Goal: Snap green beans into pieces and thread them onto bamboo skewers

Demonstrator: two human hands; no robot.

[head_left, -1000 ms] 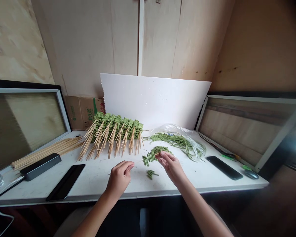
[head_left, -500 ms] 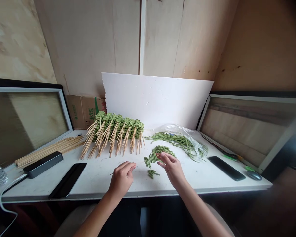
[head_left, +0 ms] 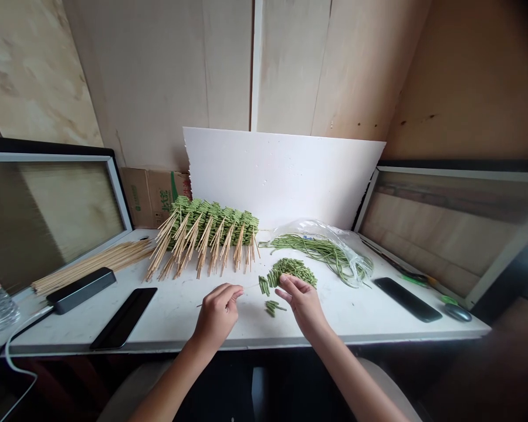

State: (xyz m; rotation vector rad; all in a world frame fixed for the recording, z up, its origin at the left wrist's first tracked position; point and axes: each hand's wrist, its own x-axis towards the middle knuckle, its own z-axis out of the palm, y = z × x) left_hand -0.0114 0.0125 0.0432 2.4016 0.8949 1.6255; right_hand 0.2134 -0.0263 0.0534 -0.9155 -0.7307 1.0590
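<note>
Cut green bean pieces [head_left: 270, 280] sit in a row on a thin stick in front of a heap of cut pieces [head_left: 300, 268]. My right hand [head_left: 301, 299] pinches the right end of that row. Pinched closed, my left hand [head_left: 220, 308] is to the left, with a thin pale line, perhaps the stick, running from its fingertips toward the beans. A few loose pieces [head_left: 271, 308] lie below the row. Behind my left hand, filled bean skewers [head_left: 211, 225] are stacked with their bare sticks pointing forward.
Long beans [head_left: 310, 245] lie partly under a clear plastic bag. Bare sticks [head_left: 97, 264], a black box [head_left: 81, 290] and a dark phone [head_left: 124, 318] are at the left. Another phone [head_left: 407, 299] and a mouse [head_left: 457, 312] are at the right.
My right hand has shifted slightly, its fingers now right against the bean row. The stick end seen between them earlier is hidden. The whole view has moved slightly.
</note>
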